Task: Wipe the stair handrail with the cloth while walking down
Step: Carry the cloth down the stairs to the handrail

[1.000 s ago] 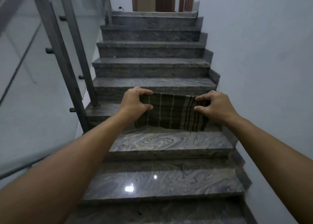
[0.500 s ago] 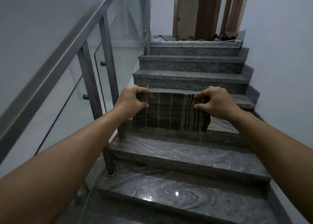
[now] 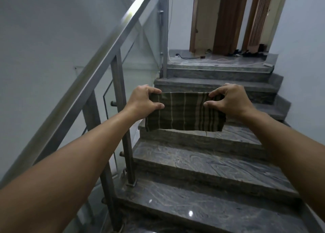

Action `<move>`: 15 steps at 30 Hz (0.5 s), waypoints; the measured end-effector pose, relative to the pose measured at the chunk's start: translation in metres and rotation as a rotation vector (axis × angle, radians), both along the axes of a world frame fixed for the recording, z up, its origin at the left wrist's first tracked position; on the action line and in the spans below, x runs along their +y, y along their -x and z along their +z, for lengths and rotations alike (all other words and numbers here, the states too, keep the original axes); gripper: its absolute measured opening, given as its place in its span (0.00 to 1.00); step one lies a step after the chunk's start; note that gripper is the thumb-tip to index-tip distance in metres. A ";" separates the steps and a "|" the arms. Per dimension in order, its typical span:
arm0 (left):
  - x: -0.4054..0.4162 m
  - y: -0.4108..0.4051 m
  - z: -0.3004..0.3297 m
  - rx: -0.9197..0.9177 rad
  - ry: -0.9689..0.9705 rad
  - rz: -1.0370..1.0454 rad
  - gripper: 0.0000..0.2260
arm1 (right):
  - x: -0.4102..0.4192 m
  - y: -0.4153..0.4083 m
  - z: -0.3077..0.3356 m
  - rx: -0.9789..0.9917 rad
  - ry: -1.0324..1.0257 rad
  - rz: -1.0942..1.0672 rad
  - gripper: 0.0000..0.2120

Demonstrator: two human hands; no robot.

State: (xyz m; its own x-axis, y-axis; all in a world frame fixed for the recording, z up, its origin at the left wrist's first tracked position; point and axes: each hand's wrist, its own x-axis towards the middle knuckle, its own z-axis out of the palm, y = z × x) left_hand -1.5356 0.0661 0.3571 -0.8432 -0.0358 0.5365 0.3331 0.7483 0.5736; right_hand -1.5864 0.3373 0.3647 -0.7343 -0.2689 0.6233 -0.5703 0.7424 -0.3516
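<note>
A dark olive striped cloth (image 3: pixel 184 113) hangs stretched flat in front of me, over the stairs. My left hand (image 3: pixel 144 100) pinches its upper left corner and my right hand (image 3: pixel 228 99) pinches its upper right corner. The steel handrail (image 3: pixel 98 70) slopes up on my left, from the lower left to the top centre. The cloth is to the right of the rail and does not touch it.
Grey marble steps (image 3: pixel 202 162) climb to a landing (image 3: pixel 219 62) with cables and wooden door frames (image 3: pixel 219 18). Steel posts (image 3: pixel 123 118) and glass panels stand under the rail on the left. A plain white wall (image 3: pixel 302 56) closes the right side.
The view has risen up the stairs, so the landing looks closer and the handrail fills more of the left side. Both hands still hold the cloth stretched out the same way.
</note>
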 end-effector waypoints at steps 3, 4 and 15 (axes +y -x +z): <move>0.002 0.044 0.030 0.007 0.014 -0.001 0.23 | 0.004 0.044 0.033 -0.007 -0.006 0.009 0.20; 0.004 0.058 0.041 0.014 0.019 0.002 0.23 | 0.005 0.059 0.044 -0.007 0.001 0.018 0.20; 0.004 0.183 0.153 0.053 0.013 0.158 0.25 | -0.006 0.204 0.162 -0.008 0.020 0.150 0.24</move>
